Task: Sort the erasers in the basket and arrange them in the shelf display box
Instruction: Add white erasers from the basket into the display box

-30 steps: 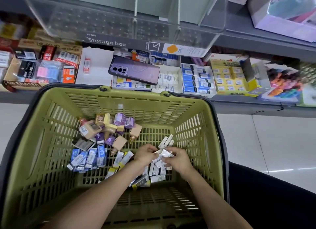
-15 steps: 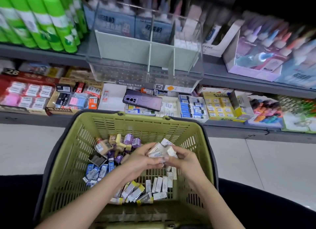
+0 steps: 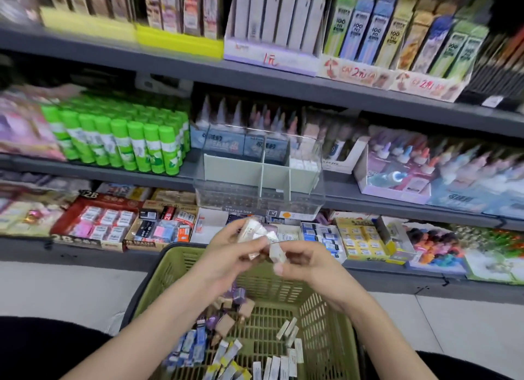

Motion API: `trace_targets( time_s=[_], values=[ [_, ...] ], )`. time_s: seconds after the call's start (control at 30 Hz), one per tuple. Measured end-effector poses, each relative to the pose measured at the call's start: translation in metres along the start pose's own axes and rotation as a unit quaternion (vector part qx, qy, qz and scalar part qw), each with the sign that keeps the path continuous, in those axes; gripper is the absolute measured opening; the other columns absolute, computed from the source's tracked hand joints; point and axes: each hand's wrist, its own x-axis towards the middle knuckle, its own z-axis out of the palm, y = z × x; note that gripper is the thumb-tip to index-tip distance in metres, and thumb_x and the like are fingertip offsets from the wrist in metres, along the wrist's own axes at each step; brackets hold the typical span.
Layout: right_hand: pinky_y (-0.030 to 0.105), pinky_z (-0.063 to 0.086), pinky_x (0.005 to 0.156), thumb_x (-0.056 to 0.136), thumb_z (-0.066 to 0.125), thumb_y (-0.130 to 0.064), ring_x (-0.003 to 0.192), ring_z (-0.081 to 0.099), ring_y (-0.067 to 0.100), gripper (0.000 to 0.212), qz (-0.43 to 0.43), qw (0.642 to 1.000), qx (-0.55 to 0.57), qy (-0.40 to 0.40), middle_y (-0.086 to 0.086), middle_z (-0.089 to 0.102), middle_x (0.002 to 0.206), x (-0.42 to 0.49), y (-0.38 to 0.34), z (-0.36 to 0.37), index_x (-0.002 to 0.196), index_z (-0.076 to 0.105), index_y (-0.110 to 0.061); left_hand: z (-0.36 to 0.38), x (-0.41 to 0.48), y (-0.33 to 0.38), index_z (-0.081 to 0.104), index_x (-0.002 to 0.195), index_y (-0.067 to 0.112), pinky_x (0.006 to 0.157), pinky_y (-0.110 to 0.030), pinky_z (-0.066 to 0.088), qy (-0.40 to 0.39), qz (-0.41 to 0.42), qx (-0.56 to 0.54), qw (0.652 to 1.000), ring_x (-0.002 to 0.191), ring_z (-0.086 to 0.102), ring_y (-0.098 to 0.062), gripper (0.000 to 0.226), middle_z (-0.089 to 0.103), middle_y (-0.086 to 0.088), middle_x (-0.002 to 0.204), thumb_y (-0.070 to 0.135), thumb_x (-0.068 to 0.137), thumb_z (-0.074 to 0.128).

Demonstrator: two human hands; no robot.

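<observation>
Above the basket (image 3: 170,269), the left grip (image 3: 226,256) and right grip (image 3: 312,263) pinch what seem white erasers (image 3: 253,232).

My basket (image 3: 320,317) is matt olive plastic, moulded as an open lattice. The display box (image 3: 255,201) is clear glossy plastic with pale matt dividers. The erasers (image 3: 255,232) I hold look shiny, film-wrapped. Shelf (image 3: 255,78) edge: matt grey. Floor tiles (image 3: 467,323) are smooth.

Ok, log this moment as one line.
phase: sorting | left hand: holds white erasers | right hand: pinches single eraser | basket: loose erasers inside | display box: on shelf ahead
</observation>
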Motion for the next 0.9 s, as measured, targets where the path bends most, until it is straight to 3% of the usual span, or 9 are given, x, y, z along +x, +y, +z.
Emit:
trace_targets(
  time_s=[0.17, 0.27, 0.43, 0.53, 0.6, 0.7, 0.77, 0.8, 0.9],
  values=[
    [0.023, 0.048, 0.074, 0.075, 0.073, -0.022, 0.086, 0.058, 0.013, 0.025, -0.075, 0.989, -0.039, 0.122, 0.004, 0.065, 0.100, 0.007, -0.026, -0.018, 0.100, 0.073, -0.024, 0.004, 0.003, 0.033, 0.059, 0.110, 0.010, 0.057, -0.024, 0.054, 0.033, 0.035, -0.012, 0.999, 0.074, 0.067, -0.017, 0.055, 0.067, -0.011, 0.093, 0.001, 0.056, 0.070],
    [0.029, 0.050, 0.079, 0.082, 0.070, -0.015, 0.084, 0.059, 0.017, 0.023, -0.112, 0.970, -0.051, 0.211, 0.005, 0.066, 0.092, 0.021, -0.040, -0.036, 0.096, 0.070, -0.033, 0.002, 0.008, 0.056, 0.058, 0.111, 0.010, 0.060, -0.026, 0.056, 0.027, 0.067, 0.027, 0.997, 0.080, 0.067, -0.019, 0.056, 0.068, -0.010, 0.097, 0.003, 0.057, 0.071],
    [0.021, 0.052, 0.069, 0.083, 0.069, -0.009, 0.082, 0.066, 0.014, 0.024, -0.109, 0.961, -0.077, 0.240, -0.002, 0.067, 0.085, 0.052, -0.057, -0.057, 0.101, 0.059, -0.021, 0.002, 0.027, 0.086, 0.060, 0.107, 0.012, 0.068, -0.028, 0.058, 0.026, 0.087, 0.081, 0.993, 0.083, 0.067, -0.021, 0.041, 0.067, -0.010, 0.099, -0.005, 0.071, 0.069],
    [0.027, 0.048, 0.076, 0.079, 0.073, -0.021, 0.086, 0.061, 0.012, 0.020, -0.102, 0.902, -0.273, 0.318, -0.008, 0.067, 0.090, 0.070, -0.051, -0.078, 0.096, 0.063, -0.023, 0.003, 0.042, 0.093, 0.060, 0.105, 0.015, 0.069, -0.029, 0.058, 0.026, 0.087, 0.097, 0.991, 0.084, 0.067, -0.022, 0.041, 0.066, -0.010, 0.101, -0.006, 0.071, 0.069],
    [0.023, 0.042, 0.078, 0.078, 0.075, -0.025, 0.087, 0.055, 0.011, 0.022, -0.100, 0.864, -0.375, 0.320, -0.007, 0.064, 0.091, 0.081, -0.050, -0.089, 0.098, 0.067, -0.020, 0.004, 0.053, 0.095, 0.059, 0.109, 0.015, 0.070, -0.030, 0.058, 0.025, 0.082, 0.098, 0.992, 0.085, 0.067, -0.023, 0.046, 0.066, -0.010, 0.103, -0.006, 0.070, 0.070],
    [0.009, 0.039, 0.068, 0.079, 0.074, -0.018, 0.073, 0.053, 0.002, 0.024, -0.076, 0.884, -0.386, 0.253, -0.009, 0.061, 0.083, 0.099, -0.050, -0.092, 0.101, 0.066, -0.014, 0.006, 0.068, 0.095, 0.057, 0.117, 0.012, 0.068, -0.029, 0.057, 0.012, 0.070, 0.097, 0.993, 0.086, 0.067, -0.022, 0.061, 0.066, -0.011, 0.105, 0.002, 0.059, 0.074],
    [0.008, 0.038, 0.067, 0.081, 0.071, -0.016, 0.072, 0.053, 0.003, 0.026, -0.078, 0.875, -0.426, 0.217, -0.007, 0.062, 0.083, 0.111, -0.045, -0.094, 0.106, 0.065, -0.012, 0.008, 0.076, 0.095, 0.057, 0.119, 0.012, 0.065, -0.027, 0.056, 0.005, 0.062, 0.098, 0.993, 0.087, 0.067, -0.022, 0.065, 0.066, -0.012, 0.105, 0.005, 0.056, 0.074],
    [0.012, 0.037, 0.068, 0.081, 0.072, -0.018, 0.076, 0.054, 0.008, 0.028, -0.085, 0.855, -0.468, 0.207, -0.005, 0.063, 0.085, 0.116, -0.044, -0.094, 0.107, 0.066, -0.013, 0.008, 0.080, 0.094, 0.057, 0.119, 0.012, 0.064, -0.027, 0.056, 0.002, 0.060, 0.096, 0.994, 0.087, 0.067, -0.022, 0.065, 0.066, -0.012, 0.104, 0.005, 0.056, 0.073],
    [0.028, 0.037, 0.064, 0.060, 0.086, -0.034, 0.074, 0.052, 0.021, 0.036, -0.135, 0.736, -0.632, 0.201, -0.003, 0.062, 0.078, 0.132, -0.037, -0.100, 0.093, 0.074, -0.026, 0.006, 0.090, 0.091, 0.057, 0.118, 0.012, 0.063, -0.026, 0.056, -0.002, 0.055, 0.094, 0.994, 0.082, 0.068, -0.020, 0.064, 0.067, -0.012, 0.101, 0.004, 0.057, 0.073]
  ],
)
